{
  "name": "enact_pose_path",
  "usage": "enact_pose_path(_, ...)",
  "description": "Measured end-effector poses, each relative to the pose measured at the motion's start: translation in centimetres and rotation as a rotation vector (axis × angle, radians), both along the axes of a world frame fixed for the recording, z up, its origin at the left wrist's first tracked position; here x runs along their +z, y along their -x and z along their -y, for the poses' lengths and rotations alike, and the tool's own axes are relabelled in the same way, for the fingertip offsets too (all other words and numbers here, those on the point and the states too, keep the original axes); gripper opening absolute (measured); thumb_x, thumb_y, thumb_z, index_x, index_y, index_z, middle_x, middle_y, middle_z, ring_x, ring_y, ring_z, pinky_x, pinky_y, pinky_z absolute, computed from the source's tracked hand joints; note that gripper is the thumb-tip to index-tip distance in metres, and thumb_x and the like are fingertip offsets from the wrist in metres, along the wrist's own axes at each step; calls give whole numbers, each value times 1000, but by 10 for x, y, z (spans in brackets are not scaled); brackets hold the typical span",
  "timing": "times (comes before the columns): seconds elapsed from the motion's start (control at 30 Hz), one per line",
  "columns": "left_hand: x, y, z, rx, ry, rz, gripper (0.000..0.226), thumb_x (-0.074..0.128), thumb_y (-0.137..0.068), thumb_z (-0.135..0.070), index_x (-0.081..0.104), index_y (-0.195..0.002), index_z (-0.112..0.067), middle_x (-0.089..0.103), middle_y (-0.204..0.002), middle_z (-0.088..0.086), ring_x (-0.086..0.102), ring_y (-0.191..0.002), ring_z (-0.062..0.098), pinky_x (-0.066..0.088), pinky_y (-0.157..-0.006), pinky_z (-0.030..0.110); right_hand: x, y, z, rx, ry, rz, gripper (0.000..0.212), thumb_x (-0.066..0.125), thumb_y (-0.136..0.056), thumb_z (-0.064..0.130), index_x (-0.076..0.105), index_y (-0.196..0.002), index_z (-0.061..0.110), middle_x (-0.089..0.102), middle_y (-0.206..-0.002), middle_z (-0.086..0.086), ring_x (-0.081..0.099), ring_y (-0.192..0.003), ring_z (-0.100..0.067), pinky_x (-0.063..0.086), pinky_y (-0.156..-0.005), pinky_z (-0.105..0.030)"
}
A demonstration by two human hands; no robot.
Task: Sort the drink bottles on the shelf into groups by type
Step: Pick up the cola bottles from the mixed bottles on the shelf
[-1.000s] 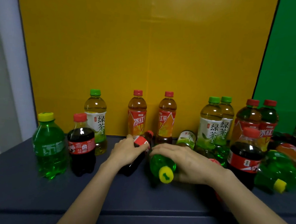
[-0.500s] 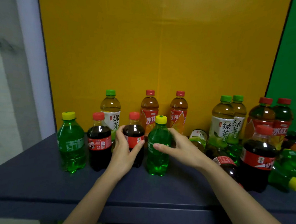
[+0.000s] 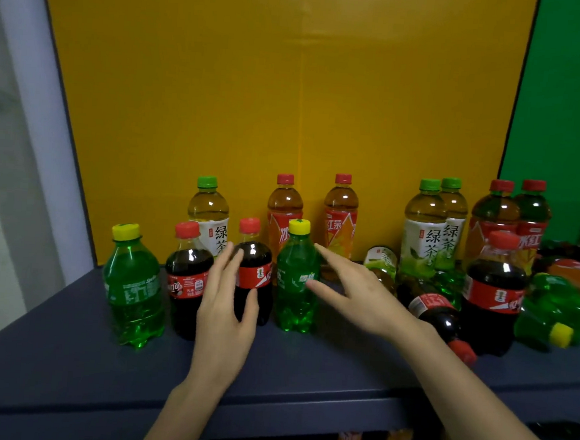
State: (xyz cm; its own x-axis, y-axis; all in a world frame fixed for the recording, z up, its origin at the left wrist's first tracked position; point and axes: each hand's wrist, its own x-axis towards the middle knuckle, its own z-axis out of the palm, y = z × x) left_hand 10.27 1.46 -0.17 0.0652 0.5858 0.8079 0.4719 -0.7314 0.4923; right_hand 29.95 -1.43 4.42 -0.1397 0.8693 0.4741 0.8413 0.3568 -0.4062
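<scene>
Frame centre: left hand (image 3: 228, 301) reaching beside cola bottle (image 3: 255, 276), right hand (image 3: 357, 293) beside green soda bottle (image 3: 296, 285); fingers (image 3: 222, 266) spreading straight, gripping nothing.

One head-worn wide-angle view, set in front of the dark blue shelf (image 3: 66, 358), faces forward and slightly down across its top. It sits close: both forearms enter from the bottom edge, and the left hand (image 3: 224, 304) and right hand (image 3: 355, 293) reach the drink bottles (image 3: 293, 306) at mid-frame. The yellow back panel (image 3: 290, 99) squarely fills the upper half, with a green panel (image 3: 564, 101) at the right edge and a pale wall (image 3: 5, 200) at the left; straight edges lean towards the corners
</scene>
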Motion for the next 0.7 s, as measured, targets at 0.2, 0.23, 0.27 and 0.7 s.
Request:
enact_pose_path(0.2,10,-33,32,-232,-249,-74,18,50,-86,-14,62,-97,-8,58,-102,1,53,-101,8,41,-91,14,14,-46,47,-246,-157,90,25,52,-92,24,62,-115,23,62,-113,9,57,-104,-9,49,-89,-32)
enact_pose_path(0.23,12,-42,36,-278,-220,-106,17,49,-86,-17,61,-96,-10,57,-100,-3,53,-99,6,40,-89,13,16,-55,55,-289,-167,70,25,52,-92,20,63,-114,22,63,-113,9,58,-103,-9,50,-89,-32)
enact_pose_path(0.27,13,-52,39,-320,-173,-133,17,48,-87,-21,60,-97,-13,55,-100,-6,52,-98,4,40,-87,13,18,-64,62,-315,-174,66,25,52,-92,16,63,-114,21,64,-113,7,58,-104,-10,50,-90,-33)
enact_pose_path(0.7,47,-188,-34,-108,506,-540,49,43,-94,-39,42,-127,-3,46,-132,16,44,-122,33,38,-98,40,-22,-129,94,-136,-70,828,90,77,-45,10,49,-129,28,52,-135,5,53,-121,-12,37,-99,-22)
